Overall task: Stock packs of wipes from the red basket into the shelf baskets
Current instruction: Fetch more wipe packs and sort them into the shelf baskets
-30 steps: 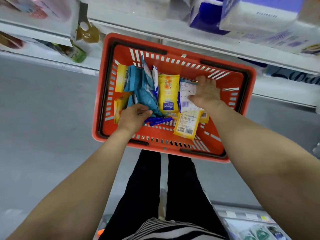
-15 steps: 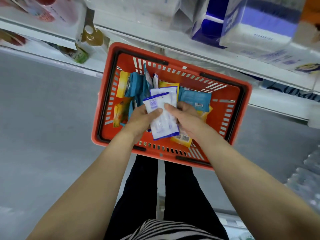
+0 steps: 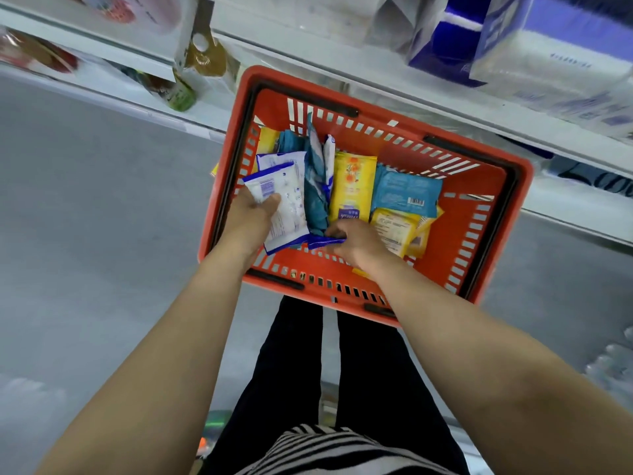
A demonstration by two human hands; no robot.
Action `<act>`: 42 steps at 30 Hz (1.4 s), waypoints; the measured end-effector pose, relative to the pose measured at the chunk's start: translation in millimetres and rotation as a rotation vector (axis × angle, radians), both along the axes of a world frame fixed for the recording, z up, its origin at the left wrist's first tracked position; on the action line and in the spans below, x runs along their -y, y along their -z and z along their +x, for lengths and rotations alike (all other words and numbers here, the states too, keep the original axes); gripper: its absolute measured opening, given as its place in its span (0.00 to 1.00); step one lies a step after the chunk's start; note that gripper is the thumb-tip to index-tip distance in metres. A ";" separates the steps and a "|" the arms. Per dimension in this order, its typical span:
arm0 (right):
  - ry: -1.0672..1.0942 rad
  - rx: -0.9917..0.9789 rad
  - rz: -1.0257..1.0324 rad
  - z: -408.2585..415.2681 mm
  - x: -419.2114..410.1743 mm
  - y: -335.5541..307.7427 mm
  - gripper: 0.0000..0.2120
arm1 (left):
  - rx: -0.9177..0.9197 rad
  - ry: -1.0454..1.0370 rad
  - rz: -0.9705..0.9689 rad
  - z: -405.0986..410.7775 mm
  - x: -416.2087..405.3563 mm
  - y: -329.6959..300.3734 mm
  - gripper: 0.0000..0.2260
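The red basket (image 3: pixel 486 214) stands on the floor in front of my legs, with several packs of wipes inside. My left hand (image 3: pixel 251 217) holds two white packs with blue edges (image 3: pixel 286 200) over the basket's left side. My right hand (image 3: pixel 356 240) reaches into the basket, its fingers curled on another white and blue pack (image 3: pixel 323 240) lying low near the front. A yellow pack (image 3: pixel 352 185), teal packs (image 3: pixel 406 190) and more yellow ones (image 3: pixel 399 228) lie beside it.
White shelves (image 3: pixel 342 46) run across the top, with blue and white tissue packages (image 3: pixel 534 46) at the right and bottles (image 3: pixel 178 94) on a lower shelf at the left. Grey floor (image 3: pixel 85 217) lies to the left. Water bottles (image 3: pixel 613 368) show at the right edge.
Both hands held the white packs together half a second ago. Now my left hand keeps them at the left, and my right hand has dropped down onto another pack in the basket.
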State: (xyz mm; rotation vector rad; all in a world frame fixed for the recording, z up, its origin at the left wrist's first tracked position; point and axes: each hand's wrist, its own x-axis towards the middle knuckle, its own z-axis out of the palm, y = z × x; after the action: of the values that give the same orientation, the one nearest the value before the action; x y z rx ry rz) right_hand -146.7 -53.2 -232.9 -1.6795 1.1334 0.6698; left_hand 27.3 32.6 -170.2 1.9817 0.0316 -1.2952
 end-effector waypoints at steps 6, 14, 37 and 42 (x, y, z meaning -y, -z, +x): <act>0.330 0.174 0.067 -17.6 22.5 -36.6 0.07 | 0.022 0.001 -0.032 7.5 -4.4 -6.0 0.15; 1.012 0.533 0.246 -50.3 54.9 -130.8 0.18 | -0.008 -0.006 -0.193 -8.9 1.9 -47.7 0.10; 1.136 0.772 0.181 -211.5 66.4 -303.9 0.12 | -0.067 0.165 -0.609 -220.4 96.6 -208.0 0.19; 1.372 0.938 -0.051 -347.3 98.7 -337.7 0.07 | -0.019 0.181 -0.711 -338.8 132.9 -234.9 0.19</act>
State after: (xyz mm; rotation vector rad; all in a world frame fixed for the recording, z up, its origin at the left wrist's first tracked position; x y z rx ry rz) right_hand -494.0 -151.9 104.8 -0.6897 1.2138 -0.9166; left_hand -311.5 -100.3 64.8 1.3786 -0.5379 -1.2119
